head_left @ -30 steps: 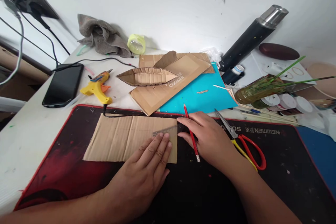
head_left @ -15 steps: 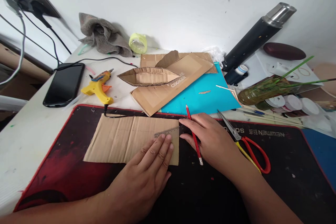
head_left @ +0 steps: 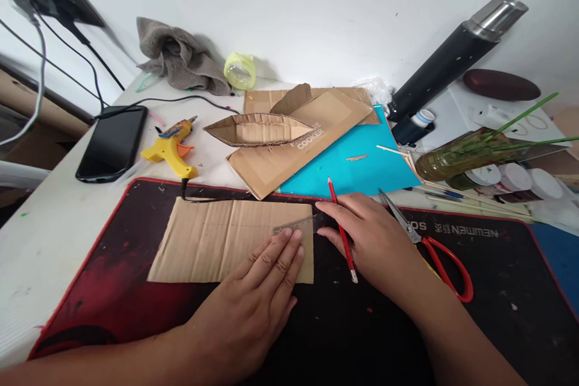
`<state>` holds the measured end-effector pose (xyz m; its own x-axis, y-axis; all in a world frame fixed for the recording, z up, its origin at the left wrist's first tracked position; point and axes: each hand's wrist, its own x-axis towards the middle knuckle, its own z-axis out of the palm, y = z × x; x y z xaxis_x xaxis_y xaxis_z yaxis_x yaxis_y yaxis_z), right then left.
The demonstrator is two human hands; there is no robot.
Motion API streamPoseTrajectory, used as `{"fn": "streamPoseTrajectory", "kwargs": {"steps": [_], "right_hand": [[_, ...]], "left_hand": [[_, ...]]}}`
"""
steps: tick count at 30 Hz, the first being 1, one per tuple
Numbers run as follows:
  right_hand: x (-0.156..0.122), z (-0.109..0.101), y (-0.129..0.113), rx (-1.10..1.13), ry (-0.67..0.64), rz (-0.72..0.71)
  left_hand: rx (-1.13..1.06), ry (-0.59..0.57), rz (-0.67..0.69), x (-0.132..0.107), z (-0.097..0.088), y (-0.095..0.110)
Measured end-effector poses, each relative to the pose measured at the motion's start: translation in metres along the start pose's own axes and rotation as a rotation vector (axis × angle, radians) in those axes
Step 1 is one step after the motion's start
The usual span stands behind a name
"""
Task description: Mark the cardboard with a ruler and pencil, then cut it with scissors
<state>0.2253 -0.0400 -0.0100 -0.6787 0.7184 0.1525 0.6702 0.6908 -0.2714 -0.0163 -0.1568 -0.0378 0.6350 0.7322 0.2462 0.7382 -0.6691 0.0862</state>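
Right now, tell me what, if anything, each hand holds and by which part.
The right hand holds the pencil around its middle and seems to pinch the ruler near its right end. The left hand grips nothing, lying flat on the cardboard.

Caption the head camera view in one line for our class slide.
Left hand rests on cardboard by a ruler; right hand holds a pencil near scissors.

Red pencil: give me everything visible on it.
The pencil is slim and straight, with a red barrel that looks painted, a sharpened tip and a pale eraser end. The right hand holds it at a slant, fingers hiding part of the barrel. Its tip points away from the person, right of the cardboard sheet. Whether the tip touches anything is unclear.
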Motion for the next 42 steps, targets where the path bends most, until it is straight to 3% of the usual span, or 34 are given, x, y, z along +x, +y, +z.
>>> {"fn": "streamPoseTrajectory", "kwargs": {"steps": [29, 42], "right_hand": [[0.001, -0.008, -0.004, -0.054, -0.085, -0.006], [0.0, -0.011, -0.003, -0.063, -0.082, -0.015]], "left_hand": [[0.003, 0.028, -0.067, 0.003, -0.008, -0.001], [0.009, 0.024, -0.019, 0.001, -0.006, 0.0]]}}
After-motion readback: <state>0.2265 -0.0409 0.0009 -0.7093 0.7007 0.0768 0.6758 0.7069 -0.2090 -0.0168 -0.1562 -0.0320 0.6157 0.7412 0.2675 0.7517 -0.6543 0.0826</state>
